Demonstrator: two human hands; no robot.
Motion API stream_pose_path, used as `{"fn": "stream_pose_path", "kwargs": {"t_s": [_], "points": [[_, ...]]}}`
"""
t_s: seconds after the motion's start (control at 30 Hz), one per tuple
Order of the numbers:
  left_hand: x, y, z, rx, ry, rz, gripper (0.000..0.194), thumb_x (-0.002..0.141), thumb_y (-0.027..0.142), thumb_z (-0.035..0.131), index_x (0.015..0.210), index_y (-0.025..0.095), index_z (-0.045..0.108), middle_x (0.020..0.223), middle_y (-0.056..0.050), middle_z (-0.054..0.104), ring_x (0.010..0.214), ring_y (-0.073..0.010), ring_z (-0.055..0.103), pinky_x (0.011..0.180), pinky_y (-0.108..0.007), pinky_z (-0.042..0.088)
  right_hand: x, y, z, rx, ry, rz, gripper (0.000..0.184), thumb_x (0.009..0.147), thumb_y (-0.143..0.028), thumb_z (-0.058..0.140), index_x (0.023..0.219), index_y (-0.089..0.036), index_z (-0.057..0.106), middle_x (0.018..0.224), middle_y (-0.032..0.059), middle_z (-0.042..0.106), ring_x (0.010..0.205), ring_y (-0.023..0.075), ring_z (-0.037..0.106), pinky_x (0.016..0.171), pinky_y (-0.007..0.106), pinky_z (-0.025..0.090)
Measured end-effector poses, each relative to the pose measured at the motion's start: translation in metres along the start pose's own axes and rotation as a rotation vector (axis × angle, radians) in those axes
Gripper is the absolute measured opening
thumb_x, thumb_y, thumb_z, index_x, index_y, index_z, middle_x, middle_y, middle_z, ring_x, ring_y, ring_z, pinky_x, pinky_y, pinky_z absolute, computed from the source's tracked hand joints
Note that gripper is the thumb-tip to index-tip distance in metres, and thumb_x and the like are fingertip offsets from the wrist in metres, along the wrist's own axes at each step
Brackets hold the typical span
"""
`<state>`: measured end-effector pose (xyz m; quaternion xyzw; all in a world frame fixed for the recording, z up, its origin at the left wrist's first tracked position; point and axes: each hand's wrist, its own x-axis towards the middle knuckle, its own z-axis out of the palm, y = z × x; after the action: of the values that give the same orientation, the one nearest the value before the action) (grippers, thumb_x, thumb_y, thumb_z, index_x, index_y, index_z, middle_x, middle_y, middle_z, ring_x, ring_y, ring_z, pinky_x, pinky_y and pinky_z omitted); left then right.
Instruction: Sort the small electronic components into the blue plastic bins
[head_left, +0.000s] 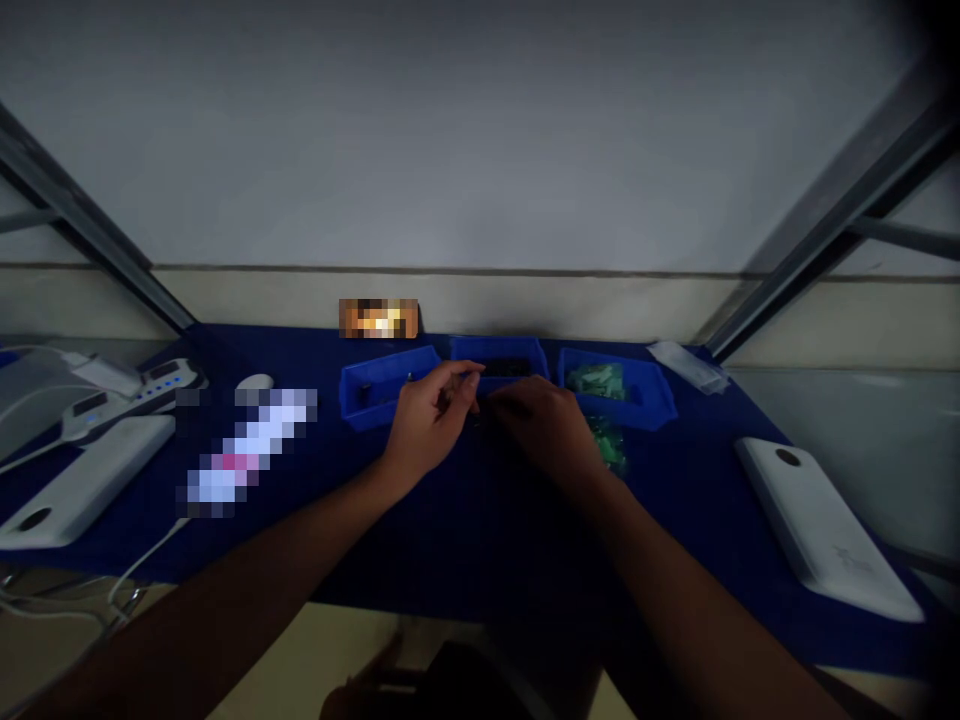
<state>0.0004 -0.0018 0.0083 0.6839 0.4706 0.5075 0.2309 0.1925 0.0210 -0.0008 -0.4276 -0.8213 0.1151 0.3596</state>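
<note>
My left hand [431, 415] hovers in front of the bins, thumb and fingertips drawn together in a pinch. Close beside it, my right hand [551, 425] has its fingers bent and pressed together, pointing toward the left fingertips. Whatever sits between the fingers of either hand is too small and dark to name. Just beyond them stands the middle blue bin [499, 350], holding a heap of small dark pieces [506, 368]. The left blue bin [367, 400] has a few small pieces in it. Green packets [596, 381] lie in the right blue bin [649, 395].
A green packet [611, 447] lies near my right wrist on the blue tabletop [450, 540]. White power banks [825, 530] lie at both sides. A blurred-out lit screen [251, 450], a mouse [255, 385], a power strip [131, 395] and cables are left. Clear bags [690, 367] lie back right.
</note>
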Motion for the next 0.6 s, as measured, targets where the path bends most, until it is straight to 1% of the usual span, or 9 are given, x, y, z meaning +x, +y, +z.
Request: {"fn": "stream_pose_path", "kwargs": {"t_s": [0.13,0.23,0.3,0.37,0.4,0.47,0.53,0.6], "points": [[0.000,-0.002,0.000,0.006,-0.030,-0.021,0.030,0.105,0.043,0.058,0.122,0.023,0.072,0.071,0.000,0.071,0.055,-0.0115,0.058,0.051,-0.023,0.042,0.001,0.000,-0.005,0.051,0.150,0.086,0.022,0.093,-0.015,0.070,0.107,-0.027,0.082,0.103,0.0012,0.083,0.093,0.0225,0.077,0.089,0.037,0.059],[0.000,-0.005,0.001,-0.015,-0.067,-0.067,0.032,0.106,0.043,0.058,0.126,0.023,0.071,0.072,0.000,0.073,0.050,-0.0103,0.059,0.049,-0.022,0.042,0.001,-0.004,-0.008,0.100,0.236,0.100,0.019,0.093,-0.017,0.071,0.106,-0.027,0.082,0.103,0.0005,0.083,0.091,0.0214,0.079,0.088,0.035,0.060],[0.000,-0.008,0.003,-0.046,-0.114,-0.117,0.034,0.105,0.044,0.058,0.130,0.023,0.070,0.073,0.000,0.075,0.047,-0.0102,0.059,0.047,-0.021,0.043,0.001,-0.008,-0.010,0.140,0.280,0.106,0.016,0.093,-0.020,0.073,0.106,-0.027,0.081,0.102,-0.0002,0.083,0.088,0.0202,0.079,0.086,0.033,0.060],[0.000,-0.011,0.005,-0.114,-0.189,-0.165,0.039,0.105,0.043,0.059,0.135,0.022,0.068,0.074,-0.001,0.076,0.047,-0.0111,0.060,0.046,-0.022,0.044,0.001,-0.010,-0.010,0.177,0.304,0.109,0.018,0.093,-0.021,0.075,0.110,-0.027,0.078,0.103,-0.0012,0.083,0.089,0.0192,0.079,0.085,0.031,0.060],[0.001,-0.012,0.007,-0.166,-0.223,-0.177,0.041,0.104,0.043,0.059,0.137,0.021,0.068,0.079,-0.002,0.077,0.050,-0.0120,0.063,0.048,-0.022,0.047,0.001,-0.011,-0.010,0.191,0.310,0.107,0.021,0.092,-0.021,0.075,0.113,-0.027,0.076,0.103,-0.0017,0.083,0.090,0.0188,0.079,0.085,0.030,0.060],[0.002,-0.014,0.008,-0.284,-0.271,-0.182,0.041,0.104,0.041,0.059,0.138,0.021,0.069,0.096,-0.006,0.081,0.066,-0.0153,0.071,0.057,-0.024,0.055,0.000,-0.012,-0.010,0.206,0.312,0.090,0.028,0.091,-0.017,0.075,0.118,-0.026,0.073,0.105,-0.0017,0.082,0.093,0.0186,0.079,0.085,0.030,0.060],[0.004,-0.014,0.009,-0.382,-0.266,-0.188,0.039,0.103,0.040,0.061,0.134,0.020,0.072,0.113,-0.009,0.080,0.086,-0.0198,0.076,0.072,-0.028,0.060,0.000,-0.012,-0.009,0.199,0.305,0.049,0.030,0.091,-0.015,0.074,0.120,-0.026,0.071,0.106,-0.0006,0.081,0.095,0.0191,0.078,0.085,0.030,0.060],[0.006,-0.014,0.009,-0.430,-0.231,-0.208,0.036,0.102,0.040,0.062,0.129,0.020,0.075,0.118,-0.008,0.079,0.094,-0.0220,0.076,0.080,-0.031,0.062,0.000,-0.012,-0.009,0.184,0.283,0.000,0.030,0.092,-0.015,0.073,0.120,-0.026,0.071,0.108,0.0008,0.080,0.098,0.0198,0.077,0.087,0.031,0.060]]}}
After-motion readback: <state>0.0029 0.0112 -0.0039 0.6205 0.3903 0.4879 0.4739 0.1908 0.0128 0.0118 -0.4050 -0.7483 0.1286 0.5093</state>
